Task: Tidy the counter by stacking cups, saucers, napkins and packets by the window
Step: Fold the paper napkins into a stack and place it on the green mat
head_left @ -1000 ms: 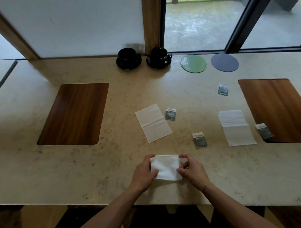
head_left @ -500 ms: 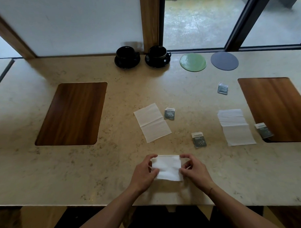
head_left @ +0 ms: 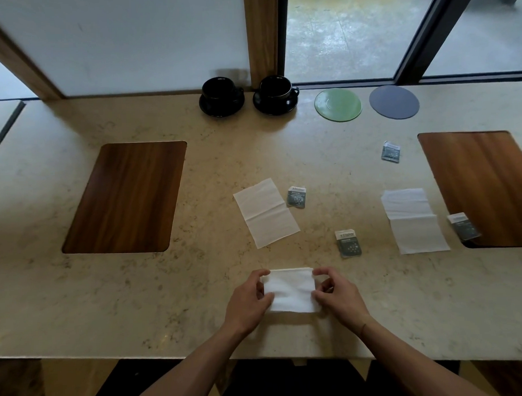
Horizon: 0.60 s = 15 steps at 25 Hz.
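Observation:
A folded white napkin point(head_left: 289, 290) lies near the counter's front edge. My left hand point(head_left: 248, 302) pinches its left side and my right hand point(head_left: 337, 296) pinches its right side. Two more napkins lie unfolded, one in the middle point(head_left: 264, 212) and one to the right point(head_left: 413, 222). Several grey packets are scattered: one beside the middle napkin point(head_left: 296, 196), one in front of it point(head_left: 348, 243), one far right point(head_left: 463, 230), one further back point(head_left: 390, 151). By the window stand two black cups on saucers point(head_left: 222, 95) point(head_left: 275, 93), a green saucer point(head_left: 338, 105) and a grey saucer point(head_left: 394, 102).
The beige stone counter point(head_left: 79, 293) has two dark wooden inlays, one at the left point(head_left: 126, 198) and one at the right point(head_left: 487, 184). A wooden post point(head_left: 261, 35) rises behind the cups. The window glass runs along the back.
My hands have shifted slightly on the folded napkin, with the fingers now pinching its upper corners. Nothing else on the counter has moved.

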Available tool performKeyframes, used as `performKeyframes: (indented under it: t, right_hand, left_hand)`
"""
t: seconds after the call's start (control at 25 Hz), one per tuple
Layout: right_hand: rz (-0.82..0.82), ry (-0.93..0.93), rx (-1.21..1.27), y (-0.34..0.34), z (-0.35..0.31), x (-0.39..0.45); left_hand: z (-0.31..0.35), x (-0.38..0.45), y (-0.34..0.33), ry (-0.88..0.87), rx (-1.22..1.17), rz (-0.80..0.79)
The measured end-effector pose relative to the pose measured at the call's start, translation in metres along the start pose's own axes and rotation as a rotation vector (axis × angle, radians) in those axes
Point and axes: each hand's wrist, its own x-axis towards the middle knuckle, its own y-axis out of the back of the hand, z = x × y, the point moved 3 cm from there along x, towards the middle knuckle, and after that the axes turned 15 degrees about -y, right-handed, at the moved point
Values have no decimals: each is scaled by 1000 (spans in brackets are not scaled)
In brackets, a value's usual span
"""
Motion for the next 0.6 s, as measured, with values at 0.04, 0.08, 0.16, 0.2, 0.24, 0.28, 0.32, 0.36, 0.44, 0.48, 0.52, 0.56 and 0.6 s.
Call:
performKeyframes:
  t: [0.04,0.08,0.16,0.2,0.24,0.28,0.32,0.36,0.44,0.48,0.52,0.56,0.6]
  right_hand:
    - [0,6,2,0,0,0]
    - [-1,15,3,1,0,0]
    - [-2,38,4,2,0,0]
    - [-3,49,5,3,0,0]
    - [-6,61,10,3,0,-1]
    - [-10,73,19,3,-1,-2]
    - [-15,84,32,3,-2,-3]
    - [-20,93,42,3,-3,-3]
    - [-27,95,58,1,-3,-6]
    - [-27,90,64,1,-2,-7]
    - [-24,85,72,1,-1,-7]
    - [-19,82,79,1,-1,-7]
    - [-11,80,85,0,-2,-6]
  left_hand:
    - [0,0,1,-6,-5,6]
    - [1,-1,1,-14,-11,12]
    - [0,-3,2,-34,-30,26]
    - [0,-3,3,-41,-41,35]
    - [0,-4,4,-45,-51,45]
    - [0,-4,5,-48,-60,55]
    - [1,-4,5,-49,-69,64]
    - [1,-5,6,-51,-81,69]
    - [2,-7,6,-63,-107,72]
    - [2,-8,6,-69,-118,74]
    - [2,-9,5,-68,-125,78]
    - [1,-10,5,-59,-128,85]
    - [0,-9,5,-43,-130,92]
